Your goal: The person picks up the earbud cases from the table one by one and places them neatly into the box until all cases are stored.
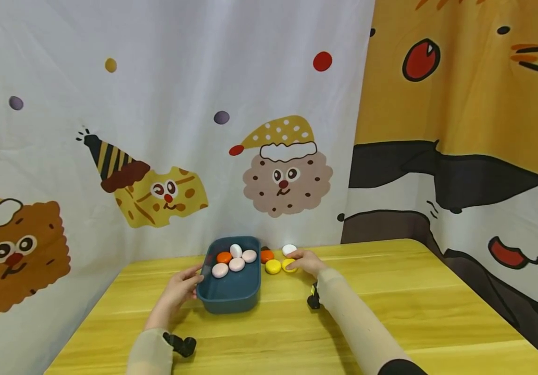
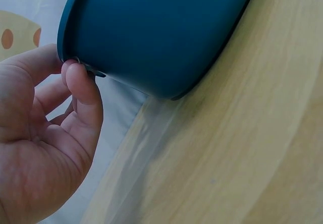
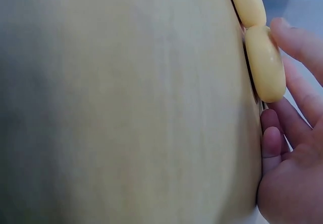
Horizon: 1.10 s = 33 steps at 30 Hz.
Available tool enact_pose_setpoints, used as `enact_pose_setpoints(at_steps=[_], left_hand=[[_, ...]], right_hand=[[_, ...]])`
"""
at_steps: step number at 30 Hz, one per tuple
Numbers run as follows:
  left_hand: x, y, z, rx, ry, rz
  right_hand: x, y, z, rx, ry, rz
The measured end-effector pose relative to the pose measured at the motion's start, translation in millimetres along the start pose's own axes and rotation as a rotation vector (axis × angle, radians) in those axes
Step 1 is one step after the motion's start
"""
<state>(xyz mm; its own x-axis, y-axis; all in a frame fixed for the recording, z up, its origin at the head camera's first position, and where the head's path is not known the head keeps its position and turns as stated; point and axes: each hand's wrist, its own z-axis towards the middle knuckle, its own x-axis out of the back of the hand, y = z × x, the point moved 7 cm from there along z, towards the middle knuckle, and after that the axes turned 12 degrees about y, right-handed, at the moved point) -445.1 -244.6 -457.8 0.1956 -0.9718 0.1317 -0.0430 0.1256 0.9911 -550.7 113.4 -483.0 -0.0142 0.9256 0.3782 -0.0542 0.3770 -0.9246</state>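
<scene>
A dark blue rectangular bin point(image 1: 231, 304) stands on the table, holding several smooth rounded discs: pale pink, white and an orange one point(image 1: 224, 258). At its left side, my left hand point(image 1: 178, 289) pinches the rim, thumb and fingers meeting there in the left wrist view point(image 2: 50, 128). Right of the bin, my right hand point(image 1: 308, 261) has its fingers around a yellow rounded disc point(image 3: 266, 65), which rests on the table. A second yellow disc point(image 1: 273, 267) touches it on the left. Just behind are a white disc point(image 1: 289, 250) and an orange disc point(image 1: 266, 256).
The wood-patterned table point(image 1: 390, 302) reaches back to a cartoon-printed curtain point(image 1: 179, 67) that hangs along its far edge and right side. A dark brown piece point(image 1: 265, 248) shows partly behind the orange disc, beside the bin.
</scene>
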Motion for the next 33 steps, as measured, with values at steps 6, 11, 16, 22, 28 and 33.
enact_pose_setpoints(at_steps=[6,11,16,22,28,33], left_hand=[[0.5,2.0,-1.5,-0.002,-0.001,-0.001],[0.7,1.4,-1.3,-0.008,0.007,-0.006],[0.5,1.4,-3.3,-0.017,-0.002,0.000],[0.8,0.4,-3.0,-0.005,0.002,0.000],[1.4,2.2,-2.1,-0.008,0.006,0.007],[1.4,0.7,-2.7,-0.006,0.000,0.010]], right_hand=[[1.2,-5.9,-6.7,-0.007,-0.030,-0.022],[-0.1,-6.5,-10.2,0.017,-0.086,-0.039],[-1.5,-1.5,-9.4,0.030,-0.110,-0.036],[-1.7,0.9,-9.0,0.036,-0.101,-0.040],[2.1,-0.8,-8.7,0.037,-0.069,-0.042],[4.9,-1.2,-10.6,0.029,-0.068,-0.043]])
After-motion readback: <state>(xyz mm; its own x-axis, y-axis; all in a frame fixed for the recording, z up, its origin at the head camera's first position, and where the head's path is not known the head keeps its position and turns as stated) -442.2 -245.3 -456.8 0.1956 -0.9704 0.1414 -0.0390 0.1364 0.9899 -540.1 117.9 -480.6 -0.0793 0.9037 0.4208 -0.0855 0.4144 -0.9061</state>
